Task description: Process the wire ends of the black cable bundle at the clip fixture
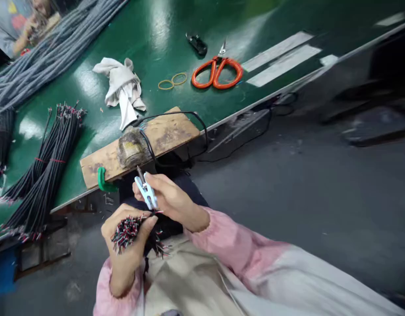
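My left hand (126,237) is wrapped round a bundle of thin black cables (127,232), whose stripped ends show red, white, black and green wires. One wire end sticks out by its thumb. In my right hand (168,196) is a light blue clip-like tool (146,192) with a dark metal tip; its lower end is close to that wire end. Just beyond the tool's tip a wooden board (171,131) lies at the table edge, with a tape-wrapped block (131,147) on it and a green clamp (105,180) at its left end.
On the green table (163,39) lie orange-handled scissors (217,74), a black tool (197,44), rubber bands (172,81), a white cloth (123,85), tied black cables (54,162) and long grey cables (54,57). Another person's hand (26,33) is at the top left.
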Tool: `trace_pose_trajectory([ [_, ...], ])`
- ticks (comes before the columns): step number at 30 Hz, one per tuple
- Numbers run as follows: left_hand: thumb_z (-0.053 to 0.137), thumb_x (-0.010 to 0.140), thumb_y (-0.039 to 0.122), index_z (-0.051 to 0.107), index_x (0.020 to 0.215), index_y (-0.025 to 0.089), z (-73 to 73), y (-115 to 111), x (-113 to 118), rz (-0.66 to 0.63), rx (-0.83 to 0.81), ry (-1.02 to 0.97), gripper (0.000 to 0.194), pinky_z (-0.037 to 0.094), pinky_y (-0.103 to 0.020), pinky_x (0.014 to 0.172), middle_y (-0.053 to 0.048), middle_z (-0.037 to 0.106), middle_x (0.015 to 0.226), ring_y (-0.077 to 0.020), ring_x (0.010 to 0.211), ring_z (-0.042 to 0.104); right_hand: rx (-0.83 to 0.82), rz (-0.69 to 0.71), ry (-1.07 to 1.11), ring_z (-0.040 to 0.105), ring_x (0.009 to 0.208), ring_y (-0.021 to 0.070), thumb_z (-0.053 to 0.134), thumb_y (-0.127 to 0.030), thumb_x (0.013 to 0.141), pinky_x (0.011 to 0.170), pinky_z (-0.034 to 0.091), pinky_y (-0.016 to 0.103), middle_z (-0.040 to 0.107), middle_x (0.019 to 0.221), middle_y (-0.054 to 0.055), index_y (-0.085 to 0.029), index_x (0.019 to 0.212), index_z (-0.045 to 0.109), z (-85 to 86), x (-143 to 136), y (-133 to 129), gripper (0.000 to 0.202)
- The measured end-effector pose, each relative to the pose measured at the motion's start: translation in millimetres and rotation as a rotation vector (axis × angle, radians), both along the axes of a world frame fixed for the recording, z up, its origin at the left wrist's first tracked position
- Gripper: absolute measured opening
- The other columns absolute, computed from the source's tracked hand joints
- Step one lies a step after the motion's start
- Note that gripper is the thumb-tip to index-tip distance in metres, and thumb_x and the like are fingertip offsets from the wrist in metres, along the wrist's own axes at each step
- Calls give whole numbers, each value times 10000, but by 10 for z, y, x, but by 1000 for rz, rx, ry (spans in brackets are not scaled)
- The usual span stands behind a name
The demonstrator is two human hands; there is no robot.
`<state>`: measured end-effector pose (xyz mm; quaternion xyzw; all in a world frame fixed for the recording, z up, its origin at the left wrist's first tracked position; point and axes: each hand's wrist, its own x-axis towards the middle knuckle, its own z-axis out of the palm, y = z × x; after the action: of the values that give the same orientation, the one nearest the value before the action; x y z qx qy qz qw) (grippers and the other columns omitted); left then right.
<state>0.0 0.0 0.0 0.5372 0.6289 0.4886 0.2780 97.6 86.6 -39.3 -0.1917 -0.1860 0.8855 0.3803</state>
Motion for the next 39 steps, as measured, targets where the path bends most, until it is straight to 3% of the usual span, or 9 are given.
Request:
trace_pose_trajectory([
  [6,784,730,114,762,711,218,-2,44,34,17,-25,-5,107,521,-188,558,26,718,651,-110,570,656,-10,100,104,494,526,88,743,-729,646,508,398,203,583,576,16,-123,650,692,-132,29,-1,607],
  [10,793,733,133,760,722,223,-7,2,17,14,-31,23,97,504,-180,530,27,713,652,-104,561,645,54,-66,0,469,533,98,739,-659,719,519,373,226,565,553,3,-148,656,696,-275,152,-97,517],
  [16,798,736,152,761,712,219,29,-30,10,-73,-59,7,81,509,-169,548,25,716,648,-96,564,644,758,-520,-219,493,566,110,724,-314,874,543,396,254,597,601,-15,-205,829,725,-196,419,-341,118],
  [18,781,749,166,752,686,209,29,-24,9,-119,-73,-15,82,511,-169,546,21,714,624,-98,549,644,963,-596,-337,531,595,119,698,-238,895,567,422,272,643,656,10,-190,878,717,-107,476,-381,54],
  [20,752,768,173,730,636,196,20,-20,5,-132,-108,-25,136,497,-163,515,21,702,576,-95,503,628,1065,-591,-408,553,610,129,640,-232,934,587,438,293,652,657,27,-171,826,691,-28,514,-394,134],
  [24,742,760,181,704,589,178,-1,-30,-4,-128,-176,-10,176,463,-158,456,22,674,508,-88,431,586,1043,-507,-414,557,584,126,561,-287,979,583,450,295,653,617,26,-170,736,651,46,541,-376,284],
  [28,743,742,178,718,633,168,-11,-28,15,-165,-159,3,113,467,-158,466,14,690,538,-91,442,589,1051,-494,-559,588,625,133,719,-211,862,606,484,287,709,690,38,-163,796,707,74,523,-372,82],
  [31,735,710,145,711,662,170,-14,-16,36,-163,-125,27,60,478,-148,489,25,689,557,-87,463,595,1050,-485,-598,595,623,137,702,-113,834,614,503,295,714,698,40,-159,801,716,92,500,-391,58],
  [39,761,740,125,741,719,210,-118,-117,-57,-78,-79,-34,90,507,-142,525,35,729,618,-88,506,644,880,-485,-509,579,606,132,680,-165,864,554,477,269,696,664,38,-164,762,720,-56,404,-412,109],
])
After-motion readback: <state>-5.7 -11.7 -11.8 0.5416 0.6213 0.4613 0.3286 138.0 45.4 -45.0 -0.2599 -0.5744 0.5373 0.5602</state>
